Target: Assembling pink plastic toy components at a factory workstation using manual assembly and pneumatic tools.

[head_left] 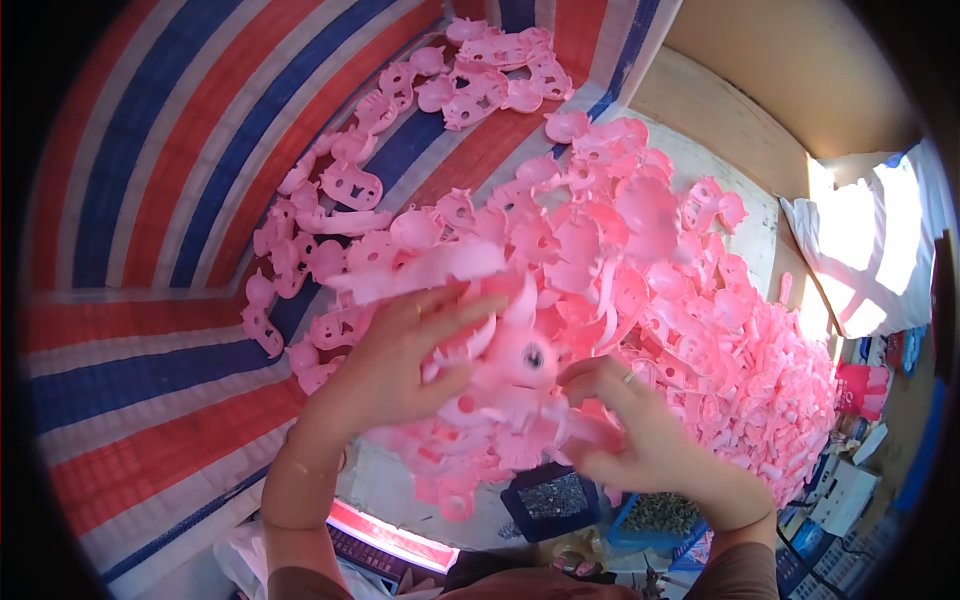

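Observation:
In front of me is a pink plastic toy piece (515,360) with a round dark eye, slightly smeared by motion. My left hand (395,360) grips it from the left, thumb below and fingers over the top. On the other side, my right hand (640,425) curls its fingers and thumb around a pink plastic part (590,430) close to the toy's lower right. Where that part ends is hard to make out. Loose pink shells (580,250) are heaped just beyond both hands, several with round holes.
Small pink pieces (750,400) form a dense pile on the right. A dark tray of small metal parts (548,500) and a blue tray (625,530) sit near me. Striped red, white and blue sheeting (180,150) rises at left; a cardboard wall (790,70) stands far right.

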Tool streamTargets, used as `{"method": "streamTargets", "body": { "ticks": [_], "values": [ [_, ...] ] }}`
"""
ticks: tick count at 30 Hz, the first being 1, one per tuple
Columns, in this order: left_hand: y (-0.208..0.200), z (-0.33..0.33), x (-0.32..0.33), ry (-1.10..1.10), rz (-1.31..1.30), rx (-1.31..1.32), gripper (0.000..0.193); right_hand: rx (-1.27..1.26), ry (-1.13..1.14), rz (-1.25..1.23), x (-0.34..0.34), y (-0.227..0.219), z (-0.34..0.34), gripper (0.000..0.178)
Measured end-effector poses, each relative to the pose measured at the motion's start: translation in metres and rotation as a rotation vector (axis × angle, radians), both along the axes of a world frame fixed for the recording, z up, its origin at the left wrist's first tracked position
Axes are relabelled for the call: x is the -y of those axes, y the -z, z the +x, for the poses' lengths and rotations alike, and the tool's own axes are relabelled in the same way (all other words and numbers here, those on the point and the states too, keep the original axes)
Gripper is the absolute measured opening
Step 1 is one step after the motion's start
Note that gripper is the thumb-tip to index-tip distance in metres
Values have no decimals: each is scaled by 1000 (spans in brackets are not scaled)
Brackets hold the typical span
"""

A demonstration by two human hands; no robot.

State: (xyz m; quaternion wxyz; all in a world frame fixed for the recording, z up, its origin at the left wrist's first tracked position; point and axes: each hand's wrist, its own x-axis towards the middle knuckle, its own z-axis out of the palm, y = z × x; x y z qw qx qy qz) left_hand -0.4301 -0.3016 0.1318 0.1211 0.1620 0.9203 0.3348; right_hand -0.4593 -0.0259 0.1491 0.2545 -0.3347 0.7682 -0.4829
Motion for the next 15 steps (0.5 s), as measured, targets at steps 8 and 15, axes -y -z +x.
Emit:
{"method": "streamTargets", "body": {
  "ticks": [8, 15],
  "values": [
    [-4, -12, 29, -375, 336, 102, 46, 133, 488, -157, -50, 43, -124, 22],
    [110, -125, 213, -825, -343, -392, 66, -319, 754, 300, -27, 173, -261, 80]
  ]
}}
